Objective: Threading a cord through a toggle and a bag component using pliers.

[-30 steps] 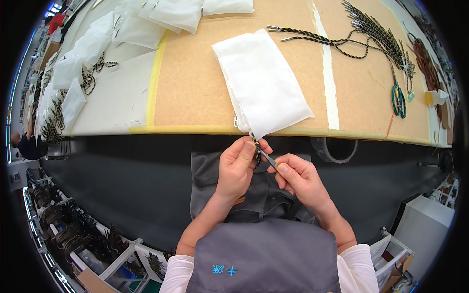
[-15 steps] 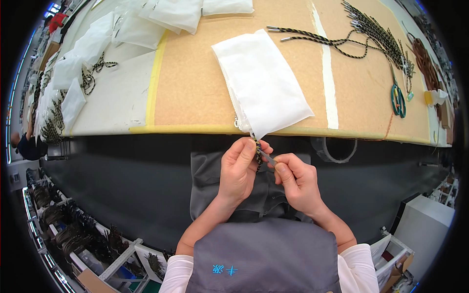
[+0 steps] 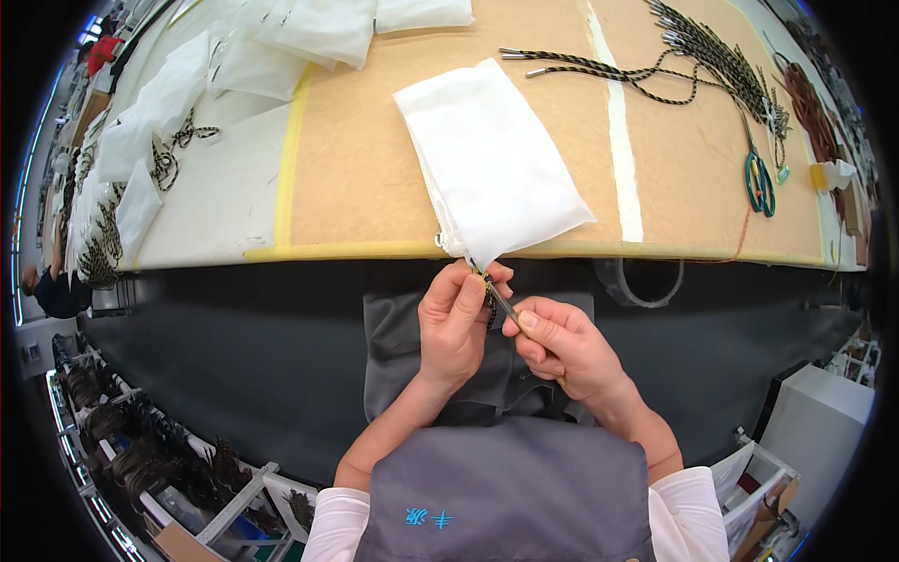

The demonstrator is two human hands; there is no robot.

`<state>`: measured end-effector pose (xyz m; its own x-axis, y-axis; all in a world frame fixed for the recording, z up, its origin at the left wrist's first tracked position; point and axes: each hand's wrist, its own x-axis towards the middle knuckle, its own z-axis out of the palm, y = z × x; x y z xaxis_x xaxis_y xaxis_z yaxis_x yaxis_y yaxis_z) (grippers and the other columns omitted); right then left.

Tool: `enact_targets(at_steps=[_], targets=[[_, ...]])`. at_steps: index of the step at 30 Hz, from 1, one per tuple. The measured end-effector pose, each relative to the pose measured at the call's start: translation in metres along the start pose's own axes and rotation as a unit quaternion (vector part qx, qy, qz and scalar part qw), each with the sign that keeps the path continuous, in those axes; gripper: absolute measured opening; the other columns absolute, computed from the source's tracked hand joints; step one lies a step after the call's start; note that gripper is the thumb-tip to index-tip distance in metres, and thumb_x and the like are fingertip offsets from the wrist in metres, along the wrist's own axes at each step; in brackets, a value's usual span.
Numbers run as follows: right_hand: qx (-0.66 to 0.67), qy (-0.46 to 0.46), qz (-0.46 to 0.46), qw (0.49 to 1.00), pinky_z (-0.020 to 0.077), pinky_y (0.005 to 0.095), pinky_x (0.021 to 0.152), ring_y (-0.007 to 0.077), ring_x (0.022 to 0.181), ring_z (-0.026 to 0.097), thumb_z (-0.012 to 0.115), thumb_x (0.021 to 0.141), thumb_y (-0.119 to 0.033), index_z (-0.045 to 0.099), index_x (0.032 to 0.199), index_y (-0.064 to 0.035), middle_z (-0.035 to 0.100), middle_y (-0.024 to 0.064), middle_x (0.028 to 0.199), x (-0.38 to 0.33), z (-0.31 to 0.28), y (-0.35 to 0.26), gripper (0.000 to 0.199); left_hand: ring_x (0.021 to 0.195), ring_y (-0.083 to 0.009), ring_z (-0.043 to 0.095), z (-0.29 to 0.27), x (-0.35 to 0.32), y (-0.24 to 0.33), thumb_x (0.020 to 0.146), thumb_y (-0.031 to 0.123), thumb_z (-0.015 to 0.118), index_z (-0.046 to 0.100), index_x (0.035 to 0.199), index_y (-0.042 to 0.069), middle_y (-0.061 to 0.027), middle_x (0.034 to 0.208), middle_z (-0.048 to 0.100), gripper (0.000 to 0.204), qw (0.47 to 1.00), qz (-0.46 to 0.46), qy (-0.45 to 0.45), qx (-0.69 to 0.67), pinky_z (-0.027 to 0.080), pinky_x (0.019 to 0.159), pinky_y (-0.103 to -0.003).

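Observation:
A flat white cloth-like pouch (image 3: 496,159) lies on the table, its narrow corner hanging over the front edge. At that corner my left hand (image 3: 453,318) pinches a black-and-yellow cord (image 3: 492,312), thumb on top. My right hand (image 3: 567,345) grips a slim grey pointed tool (image 3: 503,302); a tan end shows below the fist. The tool's tip meets the cord beside my left thumb. Whether it passes through the cord, I cannot tell. A small metal piece (image 3: 439,241) sits by the pouch's lower left side.
White pouches (image 3: 323,28) with dark cords are heaped at the left and back. Metal-tipped cords (image 3: 716,61) lie at the back right, near green-handled scissors (image 3: 759,184) and a brown cord bundle (image 3: 811,117). A clear ring (image 3: 646,298) hangs below the table edge (image 3: 375,251).
My right hand has shifted its hold on the tool, with the fist now lower and more closed. The tool points more steeply into the cord. My left hand keeps its pinch.

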<state>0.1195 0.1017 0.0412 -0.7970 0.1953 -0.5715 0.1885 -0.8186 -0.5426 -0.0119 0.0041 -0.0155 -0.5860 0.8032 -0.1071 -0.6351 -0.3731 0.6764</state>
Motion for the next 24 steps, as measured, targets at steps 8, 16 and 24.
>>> enact_targets(at_steps=[8, 16, 24], targets=[[-0.341, 0.131, -0.261, 0.894, 0.0418, 0.0261, 0.048, 0.0109, 0.051, 0.052, 0.059, 0.101, -0.013, 0.065, 0.100, -0.0029, 0.061, 0.0021, 0.070, 0.008, 0.010, 0.013, 0.012, 0.093, -0.0171, 0.062, -0.001, 0.004, 0.010, 0.106, 0.014, 0.054, 0.063, 0.112, 0.001, -0.0129, 0.114, 0.067, 0.017, 0.999, -0.014, -0.037, -0.001, 0.050, 0.088, -0.033], [-0.468, 0.205, -0.394, 0.764, 0.0480, 0.0303, 0.054, 0.0202, 0.055, 0.060, 0.066, 0.095, -0.004, 0.065, 0.101, -0.0009, 0.064, 0.0123, 0.073, 0.010, 0.008, 0.014, 0.007, 0.099, -0.0220, 0.064, 0.002, 0.002, 0.015, 0.106, 0.016, 0.052, 0.063, 0.111, -0.001, -0.0183, 0.116, 0.067, 0.021, 0.997, -0.039, 0.003, 0.068, 0.051, 0.093, -0.036], [-0.255, 0.088, -0.179, 0.946, 0.0345, 0.0227, 0.050, 0.0059, 0.054, 0.043, 0.055, 0.105, -0.017, 0.067, 0.110, -0.0022, 0.050, -0.0047, 0.067, -0.003, 0.011, 0.000, 0.020, 0.106, -0.0270, 0.066, -0.013, 0.016, 0.026, 0.106, 0.022, 0.049, 0.066, 0.119, -0.002, -0.0200, 0.118, 0.067, 0.031, 0.980, -0.168, -0.104, -0.018, 0.054, 0.090, -0.037]])
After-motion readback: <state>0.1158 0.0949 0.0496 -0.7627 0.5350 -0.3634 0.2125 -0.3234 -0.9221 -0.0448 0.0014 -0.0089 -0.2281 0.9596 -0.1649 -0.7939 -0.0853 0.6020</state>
